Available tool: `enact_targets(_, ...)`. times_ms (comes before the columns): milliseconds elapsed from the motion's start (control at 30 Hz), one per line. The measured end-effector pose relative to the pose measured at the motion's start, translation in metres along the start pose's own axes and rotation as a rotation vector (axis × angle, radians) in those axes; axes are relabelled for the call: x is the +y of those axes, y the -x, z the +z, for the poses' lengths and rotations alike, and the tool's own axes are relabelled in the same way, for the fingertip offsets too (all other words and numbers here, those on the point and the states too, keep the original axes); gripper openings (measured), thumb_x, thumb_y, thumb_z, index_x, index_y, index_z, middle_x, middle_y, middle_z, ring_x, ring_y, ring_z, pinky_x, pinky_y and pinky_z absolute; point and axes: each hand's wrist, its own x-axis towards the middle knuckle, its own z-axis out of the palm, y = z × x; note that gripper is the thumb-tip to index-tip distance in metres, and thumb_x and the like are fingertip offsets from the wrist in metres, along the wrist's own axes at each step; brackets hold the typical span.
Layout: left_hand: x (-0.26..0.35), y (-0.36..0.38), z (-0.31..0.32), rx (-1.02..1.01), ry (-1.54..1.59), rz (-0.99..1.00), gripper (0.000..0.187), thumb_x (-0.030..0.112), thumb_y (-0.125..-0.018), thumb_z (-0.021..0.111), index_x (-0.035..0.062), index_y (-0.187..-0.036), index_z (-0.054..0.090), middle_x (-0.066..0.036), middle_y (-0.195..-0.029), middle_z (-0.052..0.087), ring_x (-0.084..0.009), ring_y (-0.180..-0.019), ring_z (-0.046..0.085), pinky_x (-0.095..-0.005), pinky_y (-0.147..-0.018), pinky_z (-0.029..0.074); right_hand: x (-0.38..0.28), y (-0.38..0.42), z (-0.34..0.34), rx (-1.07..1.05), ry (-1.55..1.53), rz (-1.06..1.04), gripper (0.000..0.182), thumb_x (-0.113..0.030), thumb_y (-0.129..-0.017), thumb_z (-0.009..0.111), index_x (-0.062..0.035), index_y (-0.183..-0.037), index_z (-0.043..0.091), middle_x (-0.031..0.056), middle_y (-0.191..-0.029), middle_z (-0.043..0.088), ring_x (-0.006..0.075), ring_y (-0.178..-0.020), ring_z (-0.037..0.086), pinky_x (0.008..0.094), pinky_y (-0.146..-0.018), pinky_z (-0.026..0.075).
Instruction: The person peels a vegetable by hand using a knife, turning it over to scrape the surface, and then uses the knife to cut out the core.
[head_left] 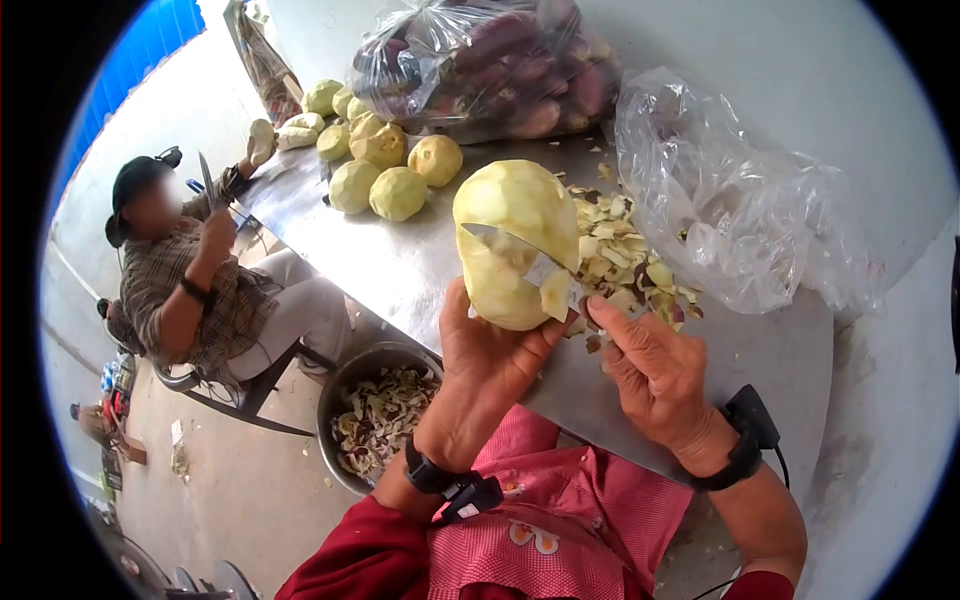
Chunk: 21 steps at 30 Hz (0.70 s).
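Note:
A large peeled eggplant (510, 195), pale yellow-green all over, is held upright above the table's near edge. My left hand (490, 350) grips it from below, fingers partly hidden behind it. In my right hand (655, 375) is a knife (512, 247), its blade lying across the front of the eggplant and pointing left. A pale slice of peel (555, 295) clings by the blade near the handle. Most of the handle is hidden by my fingers. Loose peelings (625, 250), some purple-skinned, lie heaped on the table behind my right hand.
Several peeled eggplants (380, 185) sit at the metal table's (300, 215) far left. Behind are a bag of purple eggplants (500, 65) and a crumpled clear bag (730, 210). A metal basin (327, 425) of peelings stands below. A seated co-worker (200, 300) holds a knife at left.

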Motion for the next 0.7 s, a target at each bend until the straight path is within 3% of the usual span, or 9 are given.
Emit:
enact_targets(267,-0.008,0.004,0.01,-0.058,0.167,-0.024,0.063,0.047,-0.095,0.057,0.0041,-0.139,0.045,-0.021,-0.138,0.05,-0.0396,-0.126,0.052,-0.0554,-0.103,0.049,0.005,0.001,-0.001,0.013,0.108,0.014,0.05,-0.005,-0.083,0.071,-0.0151,-0.131,0.065,0.0052,-0.073,0.056,0.0246,-0.059,0.058,0.0371,-0.054,0.05)
enact_targets(367,-0.007,0.004,0.017,-0.022,0.151,-0.006,0.063,0.047,-0.095,0.055,0.0053,-0.141,0.044,-0.022,-0.139,0.049,-0.0422,-0.125,0.051,-0.0535,-0.103,0.05,0.021,0.005,-0.001,0.052,0.174,0.129,0.046,-0.005,-0.085,0.07,-0.0132,-0.13,0.064,0.0074,-0.075,0.059,0.0274,-0.063,0.06,0.0388,-0.058,0.05)
enact_targets(500,0.0,0.012,0.028,-0.014,0.113,-0.017,0.056,0.042,-0.098,0.046,0.0046,-0.139,0.045,-0.018,-0.138,0.051,-0.0354,-0.122,0.057,-0.0535,-0.101,0.052,0.027,0.002,0.0,0.122,0.077,0.179,0.039,-0.004,-0.091,0.065,-0.0094,-0.13,0.063,0.0125,-0.093,0.069,0.0302,-0.076,0.066,0.0361,-0.067,0.054)
enact_targets(633,0.005,0.01,0.021,-0.028,0.126,-0.029,0.06,0.045,-0.097,0.049,0.0052,-0.141,0.044,-0.021,-0.14,0.048,-0.0404,-0.122,0.054,-0.0531,-0.101,0.052,0.009,-0.006,-0.005,0.108,-0.076,0.156,0.037,-0.003,-0.093,0.063,-0.0068,-0.129,0.062,0.0157,-0.107,0.071,0.0289,-0.087,0.07,0.0335,-0.075,0.055)
enact_targets(700,0.004,0.01,0.018,-0.04,0.146,-0.045,0.064,0.049,-0.096,0.051,0.0066,-0.143,0.042,-0.022,-0.142,0.046,-0.0437,-0.124,0.051,-0.0526,-0.102,0.051,0.003,-0.008,-0.004,0.108,-0.109,0.139,0.037,-0.003,-0.092,0.063,-0.0065,-0.129,0.063,0.0154,-0.106,0.071,0.0283,-0.087,0.07,0.0337,-0.075,0.055)
